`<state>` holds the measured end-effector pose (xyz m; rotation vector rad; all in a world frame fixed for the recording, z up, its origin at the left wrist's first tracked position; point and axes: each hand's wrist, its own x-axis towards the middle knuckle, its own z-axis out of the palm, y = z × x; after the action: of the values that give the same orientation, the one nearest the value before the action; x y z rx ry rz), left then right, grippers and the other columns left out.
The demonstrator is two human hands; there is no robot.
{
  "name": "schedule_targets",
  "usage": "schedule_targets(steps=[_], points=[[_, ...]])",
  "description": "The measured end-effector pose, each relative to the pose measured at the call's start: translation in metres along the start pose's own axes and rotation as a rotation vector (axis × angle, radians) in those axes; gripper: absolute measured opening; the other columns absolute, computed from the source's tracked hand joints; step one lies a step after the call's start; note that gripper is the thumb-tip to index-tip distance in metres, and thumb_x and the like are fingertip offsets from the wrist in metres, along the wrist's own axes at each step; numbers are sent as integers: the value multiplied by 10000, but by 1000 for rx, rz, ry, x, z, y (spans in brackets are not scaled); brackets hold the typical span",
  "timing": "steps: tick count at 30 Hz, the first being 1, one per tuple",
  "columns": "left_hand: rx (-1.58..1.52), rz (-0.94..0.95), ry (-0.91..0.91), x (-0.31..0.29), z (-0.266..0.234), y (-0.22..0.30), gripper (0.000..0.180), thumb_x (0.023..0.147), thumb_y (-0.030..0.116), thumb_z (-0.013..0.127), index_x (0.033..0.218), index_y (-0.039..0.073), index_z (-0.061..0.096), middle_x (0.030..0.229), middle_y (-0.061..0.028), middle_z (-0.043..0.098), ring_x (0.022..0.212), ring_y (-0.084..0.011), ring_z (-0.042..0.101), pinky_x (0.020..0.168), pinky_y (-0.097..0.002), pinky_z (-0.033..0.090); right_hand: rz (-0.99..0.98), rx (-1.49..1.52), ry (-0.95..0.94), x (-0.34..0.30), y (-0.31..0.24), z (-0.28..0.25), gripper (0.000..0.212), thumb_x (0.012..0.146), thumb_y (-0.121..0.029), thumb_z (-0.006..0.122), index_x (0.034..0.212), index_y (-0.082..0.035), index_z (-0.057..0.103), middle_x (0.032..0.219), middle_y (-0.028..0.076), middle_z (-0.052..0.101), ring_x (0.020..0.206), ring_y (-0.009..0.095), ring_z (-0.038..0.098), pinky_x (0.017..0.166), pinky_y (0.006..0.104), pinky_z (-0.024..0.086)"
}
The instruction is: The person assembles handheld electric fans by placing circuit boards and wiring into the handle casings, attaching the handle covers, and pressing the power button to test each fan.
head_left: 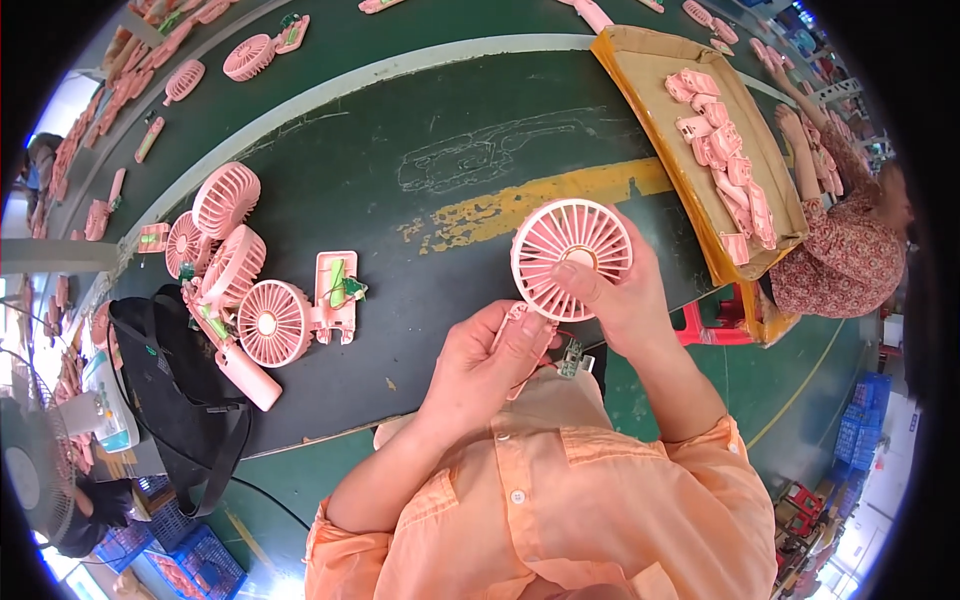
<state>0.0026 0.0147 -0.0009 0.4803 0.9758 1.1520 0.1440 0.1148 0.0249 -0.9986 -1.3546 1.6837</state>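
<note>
In front of my chest I hold a pink handheld fan with both hands. My right hand (pixel 628 292) grips the round fan head (pixel 572 255) from its right side, the thumb lying across the grille. Below the head, my left hand (pixel 482 362) pinches the pink handle part (pixel 515 340) between thumb and fingers. A small green circuit board (pixel 572 358) hangs on wires beside that handle. To the left on the table lie several pink fan heads (pixel 273 322) in a cluster. One is joined to an opened handle casing (pixel 336 298) with a green part and a board inside.
A cardboard tray (pixel 640 130) with pink casing parts stands on the table's right. A black bag (pixel 170 370) lies at the left edge. More fans (pixel 248 57) rest on the green belt beyond the pale rail (pixel 400 65). Another person (pixel 840 240) works at right.
</note>
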Motion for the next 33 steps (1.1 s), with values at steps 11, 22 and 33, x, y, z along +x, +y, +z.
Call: schedule_targets(steps=[11, 22, 33], points=[[-83, -63, 109, 7, -21, 5, 256, 987, 275, 567, 1014, 28, 627, 761, -3, 615, 568, -77, 574, 562, -243, 549, -647, -793, -91, -20, 18, -28, 207, 768, -45, 706, 823, 30, 521, 929, 114, 586, 857, 261, 590, 701, 333, 495], [-196, -60, -35, 7, -20, -19, 218, 990, 63, 494, 1198, 14, 534, 1021, -61, 644, 864, -111, 638, 796, -280, 546, -805, -622, -251, -21, 30, -3, 142, 670, 158, 662, 735, 59, 583, 900, 145, 646, 805, 258, 678, 643, 309, 580], [-189, -67, -117, -10, -11, -24, 349, 983, 6, 391, 1323, 0, 468, 1124, -62, 627, 1006, -96, 598, 873, -244, 477, -777, -816, -252, -32, 30, -14, 197, 629, 143, 665, 635, 26, 506, 842, 113, 629, 691, 248, 591, 542, 302, 491]])
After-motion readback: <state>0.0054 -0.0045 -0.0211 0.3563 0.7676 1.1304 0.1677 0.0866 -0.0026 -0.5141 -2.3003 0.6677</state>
